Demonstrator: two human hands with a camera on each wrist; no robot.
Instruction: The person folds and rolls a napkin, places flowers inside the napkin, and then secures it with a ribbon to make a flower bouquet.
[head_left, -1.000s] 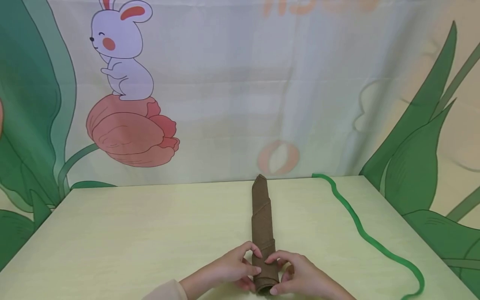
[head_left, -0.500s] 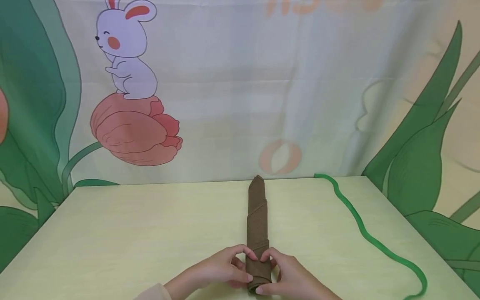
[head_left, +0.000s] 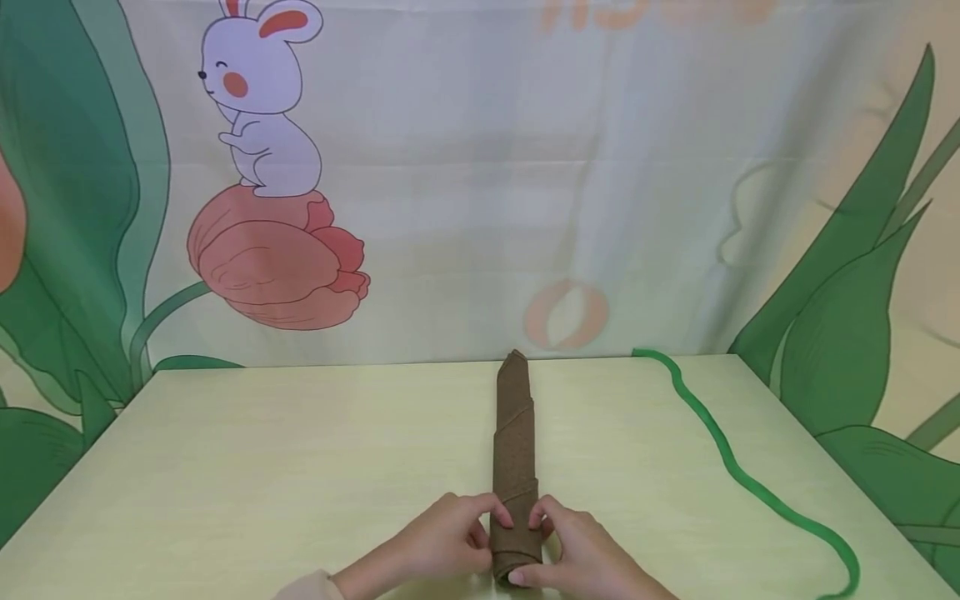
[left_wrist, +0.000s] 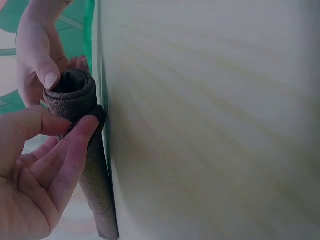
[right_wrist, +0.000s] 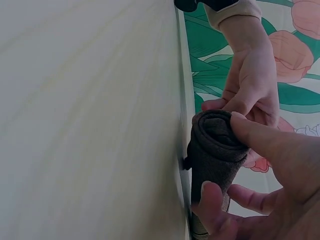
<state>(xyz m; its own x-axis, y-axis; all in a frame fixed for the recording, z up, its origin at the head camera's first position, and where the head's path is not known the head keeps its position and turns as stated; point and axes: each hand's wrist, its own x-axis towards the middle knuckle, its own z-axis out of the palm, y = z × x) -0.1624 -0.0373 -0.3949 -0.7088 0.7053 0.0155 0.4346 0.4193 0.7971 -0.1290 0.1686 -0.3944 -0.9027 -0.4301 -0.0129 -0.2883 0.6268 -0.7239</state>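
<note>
A brown cloth (head_left: pixel 515 450), wound into a long roll, lies lengthwise on the table with its coiled open end toward me. My left hand (head_left: pixel 450 537) is at the left side of the near end, its index finger on top. In the left wrist view, its thumb and fingers pinch a fold of the cloth (left_wrist: pixel 75 107) just below the rim. From the right, my right hand (head_left: pixel 588 550) grips the same end. Its thumb presses the coiled rim of the roll (right_wrist: pixel 220 132) in the right wrist view, while the fingers curl along the side.
A green ribbon-like strip (head_left: pixel 750 483) runs in a wavy line down the right part of the pale table (head_left: pixel 300 467). Behind the table hangs a printed curtain (head_left: pixel 450 167) with a rabbit, flowers and leaves.
The cloth roll has shifted slightly left on the table with both hands. My left thumb has slid off the top of the roll down to its left side.
</note>
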